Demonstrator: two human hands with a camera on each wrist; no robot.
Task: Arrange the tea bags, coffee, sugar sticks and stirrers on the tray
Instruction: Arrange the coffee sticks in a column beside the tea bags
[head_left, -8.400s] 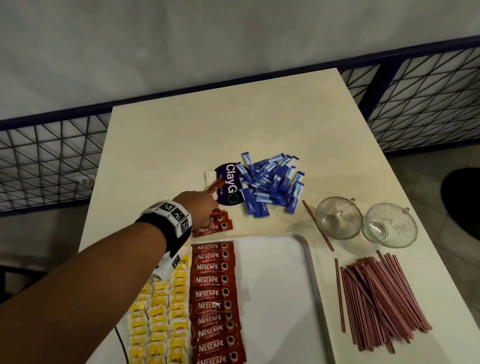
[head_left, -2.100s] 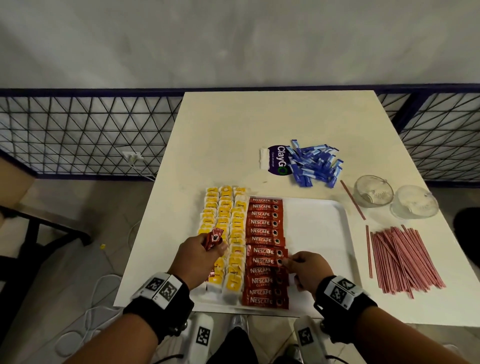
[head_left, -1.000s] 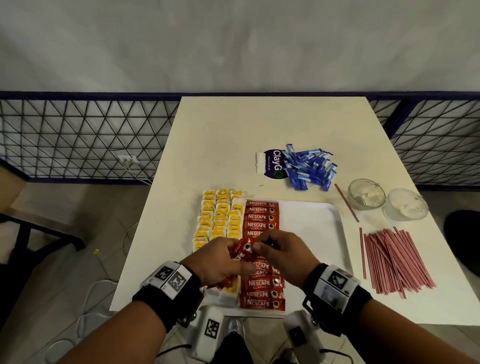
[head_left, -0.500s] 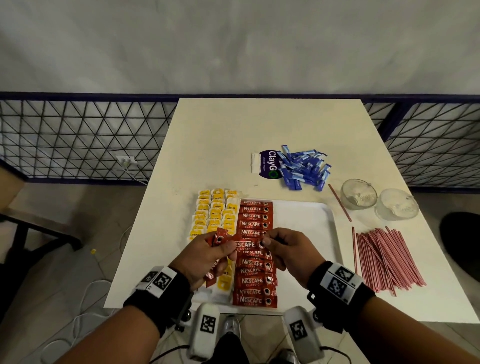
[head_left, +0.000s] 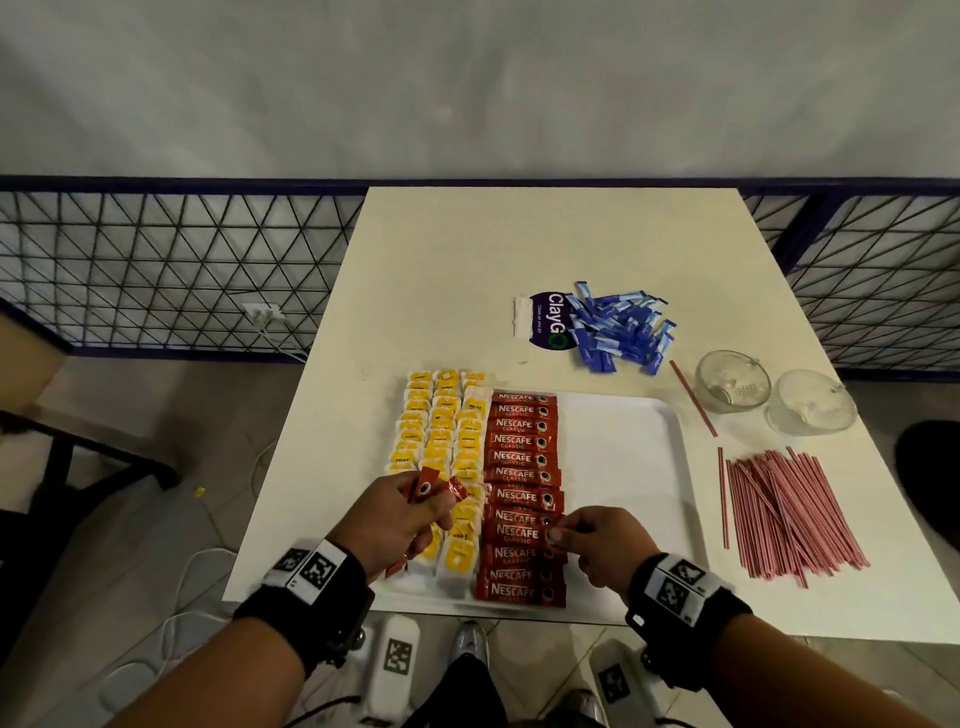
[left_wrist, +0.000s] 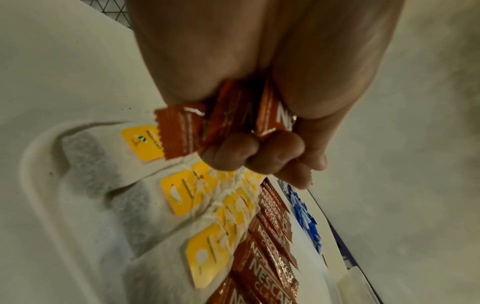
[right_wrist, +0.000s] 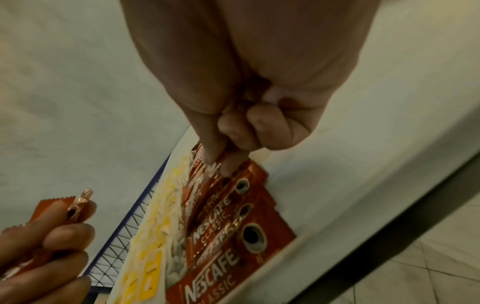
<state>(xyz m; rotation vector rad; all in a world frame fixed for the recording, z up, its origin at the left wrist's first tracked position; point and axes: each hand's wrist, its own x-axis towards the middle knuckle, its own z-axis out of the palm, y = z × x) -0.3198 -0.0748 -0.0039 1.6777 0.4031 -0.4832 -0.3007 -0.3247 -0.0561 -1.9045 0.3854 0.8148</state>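
Red Nescafe coffee sachets (head_left: 522, 499): right hand (head_left: 602, 543) pinches one in the white tray's (head_left: 623, 457) near row; lay it square, overlapping evenly, while left hand (head_left: 400, 519) clutches spares (head_left: 434, 488).

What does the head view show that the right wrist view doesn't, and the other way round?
Only the head view shows the blue sugar sticks, red stirrers and two glass cups off the tray. Only the right wrist view shows the right hand pinching a coffee sachet in the row close up. Both show the left hand gripping spare sachets and the yellow tea bags.
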